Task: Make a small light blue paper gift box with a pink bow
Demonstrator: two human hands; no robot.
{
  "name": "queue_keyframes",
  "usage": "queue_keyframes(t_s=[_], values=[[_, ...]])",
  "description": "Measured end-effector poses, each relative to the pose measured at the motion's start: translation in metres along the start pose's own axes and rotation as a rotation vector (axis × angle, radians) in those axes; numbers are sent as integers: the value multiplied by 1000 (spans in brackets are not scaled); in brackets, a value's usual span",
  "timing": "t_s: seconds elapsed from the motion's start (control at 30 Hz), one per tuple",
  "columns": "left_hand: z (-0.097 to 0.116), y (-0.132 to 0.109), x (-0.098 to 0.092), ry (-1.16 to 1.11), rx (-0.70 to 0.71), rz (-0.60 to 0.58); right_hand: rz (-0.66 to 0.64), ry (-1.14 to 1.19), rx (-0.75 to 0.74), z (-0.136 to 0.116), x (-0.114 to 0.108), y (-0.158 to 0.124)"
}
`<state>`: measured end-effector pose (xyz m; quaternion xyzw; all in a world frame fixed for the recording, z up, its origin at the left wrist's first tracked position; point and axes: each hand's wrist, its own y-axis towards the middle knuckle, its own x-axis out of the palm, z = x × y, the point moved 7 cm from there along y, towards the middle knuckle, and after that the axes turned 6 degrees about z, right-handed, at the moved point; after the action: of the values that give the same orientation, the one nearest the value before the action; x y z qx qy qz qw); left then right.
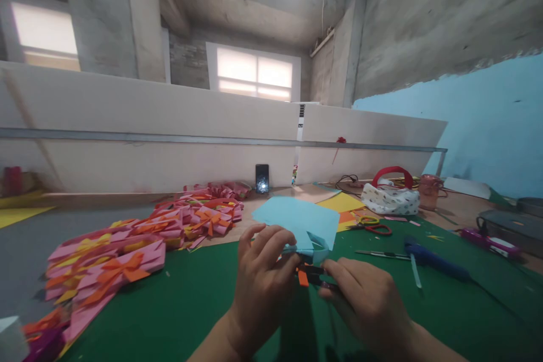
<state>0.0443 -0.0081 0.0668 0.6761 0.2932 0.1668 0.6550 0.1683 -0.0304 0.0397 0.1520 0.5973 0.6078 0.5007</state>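
Observation:
My left hand (pixel 266 277) is closed on a folded light blue piece (pixel 320 247), which looks like paper or thin foam and bends into a loop at its right. My right hand (pixel 367 294) grips a black tool with two jaws (pixel 316 277); the fingers cover part of it, so its kind is unclear. The jaws meet the underside of the blue piece, between both hands. Below them a small orange strip (pixel 302 277) sticks out. A larger light blue sheet (pixel 297 215) lies flat just beyond the hands.
Pink bows and strips with orange and yellow (pixel 127 254) are heaped at left. On the right lie scissors (pixel 373 226), a utility knife (pixel 379 253), a blue glue gun (pixel 436 260) with a cord, and a white patterned bag (pixel 390 199). A phone (pixel 262 179) leans at the back.

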Motion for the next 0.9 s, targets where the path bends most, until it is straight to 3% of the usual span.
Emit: queue_keyframes(t_s=[0.4, 0.57, 0.63, 0.73, 0.8, 0.9], values=[[3, -5, 2, 50, 53, 1, 24, 34, 33, 2, 1, -2], [2, -4, 1, 32, 26, -1, -32, 185, 62, 3, -8, -5], [0, -3, 0, 35, -4, 17, -12, 168, 127, 22, -14, -15], [-3, -2, 0, 40, -28, 17, -21, -63, 345, 72, -14, -42], [-3, -2, 1, 38, -26, 1, -176, -205, 444, 99, -1, -63], [-3, 0, 0, 43, -7, -1, -392, -268, 378, 113, 12, -84]])
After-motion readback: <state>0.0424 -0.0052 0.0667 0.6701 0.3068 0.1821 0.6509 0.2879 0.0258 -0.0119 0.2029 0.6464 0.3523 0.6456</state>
